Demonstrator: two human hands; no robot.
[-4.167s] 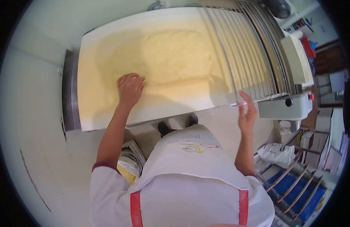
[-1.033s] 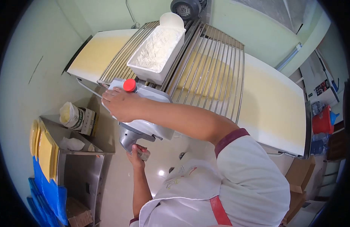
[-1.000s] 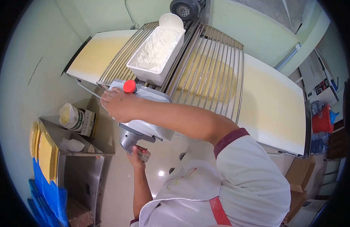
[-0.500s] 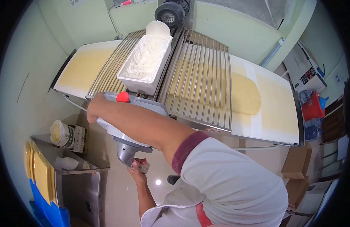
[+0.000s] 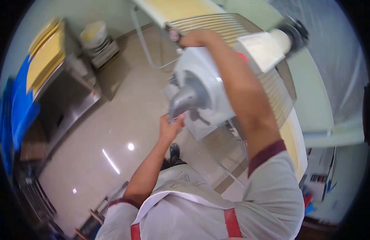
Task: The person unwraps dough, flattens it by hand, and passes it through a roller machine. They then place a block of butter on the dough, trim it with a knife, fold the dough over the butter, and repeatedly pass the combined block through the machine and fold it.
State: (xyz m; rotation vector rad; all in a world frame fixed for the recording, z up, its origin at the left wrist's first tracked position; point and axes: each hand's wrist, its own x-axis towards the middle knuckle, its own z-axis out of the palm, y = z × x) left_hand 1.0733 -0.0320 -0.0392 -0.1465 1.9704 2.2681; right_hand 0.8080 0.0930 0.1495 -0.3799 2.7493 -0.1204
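Observation:
My left hand (image 5: 171, 127) is closed around the end of a curved grey lever (image 5: 185, 98) on the side of a dough sheeter (image 5: 213, 84). My right arm stretches over the sheeter's light grey housing. My right hand (image 5: 191, 39) rests at the housing's far corner, beside a small dark part; its fingers are blurred and partly hidden. A red button (image 5: 242, 57) shows just past my right forearm. On top of the machine sits a white tray of flour (image 5: 259, 50), smeared by motion.
Metal guard bars (image 5: 209, 24) flank the tray, and a yellowish belt (image 5: 185, 10) extends beyond. To the left stand a steel cabinet (image 5: 71, 100) with yellow slabs (image 5: 47, 52), blue plastic (image 5: 19, 108) and a white bucket (image 5: 93, 34). Shiny tiled floor (image 5: 125, 104) lies below.
My view has swung down and to the left, so the machine appears turned and further right. My left hand stays at the lever, my right hand at the housing's corner. The dough slab is no longer clearly visible.

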